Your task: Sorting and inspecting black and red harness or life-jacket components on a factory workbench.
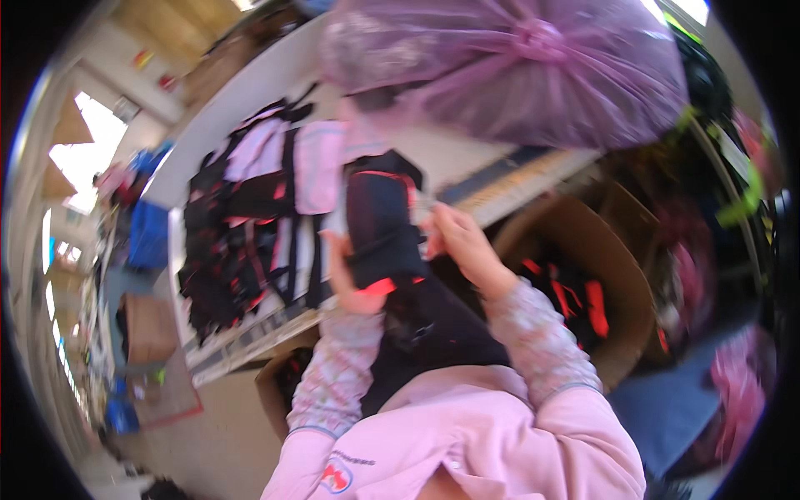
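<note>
Between my hands, over the near table edge, is a black padded fabric piece (pixel 379 221) with red edging; its exact kind is unclear. My left hand (pixel 354 279) grips its lower left side, thumb raised along the edge and the other fingers partly hidden. At its right edge, my right hand (pixel 468 246) is closed in a pinch, and the thing in the fingertips is blurred. Just beyond lies a pale pink fabric strip (pixel 318 167), beside a heap of black pieces with red trim (pixel 242 217) on the white table (pixel 275 79).
A tied, translucent purple bag (pixel 533 92) bulges over the far right of the table. To my right stands an open cardboard box (pixel 621 325) holding black and red pieces (pixel 583 304). A brown carton (pixel 148 327) and blue bins (pixel 148 233) are off to the left.
</note>
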`<state>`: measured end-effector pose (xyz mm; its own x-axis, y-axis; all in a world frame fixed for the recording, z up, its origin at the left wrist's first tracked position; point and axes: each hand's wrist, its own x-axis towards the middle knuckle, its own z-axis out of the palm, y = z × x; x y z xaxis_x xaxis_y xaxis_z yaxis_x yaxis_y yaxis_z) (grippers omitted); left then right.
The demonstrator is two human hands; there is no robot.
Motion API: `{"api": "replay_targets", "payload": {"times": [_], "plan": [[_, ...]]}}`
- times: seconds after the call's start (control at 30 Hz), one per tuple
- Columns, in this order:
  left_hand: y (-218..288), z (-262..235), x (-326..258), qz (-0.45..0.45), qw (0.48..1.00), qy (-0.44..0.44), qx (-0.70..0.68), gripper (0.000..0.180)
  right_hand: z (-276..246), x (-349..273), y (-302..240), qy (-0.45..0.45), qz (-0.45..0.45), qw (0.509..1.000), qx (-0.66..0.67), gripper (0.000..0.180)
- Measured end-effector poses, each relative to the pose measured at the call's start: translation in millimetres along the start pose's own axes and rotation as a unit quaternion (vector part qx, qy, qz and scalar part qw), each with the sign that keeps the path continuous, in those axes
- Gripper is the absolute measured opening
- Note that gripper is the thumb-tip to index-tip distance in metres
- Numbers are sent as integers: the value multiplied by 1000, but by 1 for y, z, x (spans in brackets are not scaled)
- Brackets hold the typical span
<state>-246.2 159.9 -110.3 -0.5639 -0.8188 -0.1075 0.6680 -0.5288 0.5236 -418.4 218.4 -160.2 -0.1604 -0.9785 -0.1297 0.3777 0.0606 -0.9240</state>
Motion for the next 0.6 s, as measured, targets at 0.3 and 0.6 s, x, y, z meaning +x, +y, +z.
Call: {"api": "replay_targets", "payload": {"times": [0.3,0.6], "plan": [[2,-25,16,531,570,164,605,13,72,-19,11,86,11,992,-88,60],[20,-42,16,151,603,-108,776,25,64,-28,12,103,-211,870,-434,50]]}}
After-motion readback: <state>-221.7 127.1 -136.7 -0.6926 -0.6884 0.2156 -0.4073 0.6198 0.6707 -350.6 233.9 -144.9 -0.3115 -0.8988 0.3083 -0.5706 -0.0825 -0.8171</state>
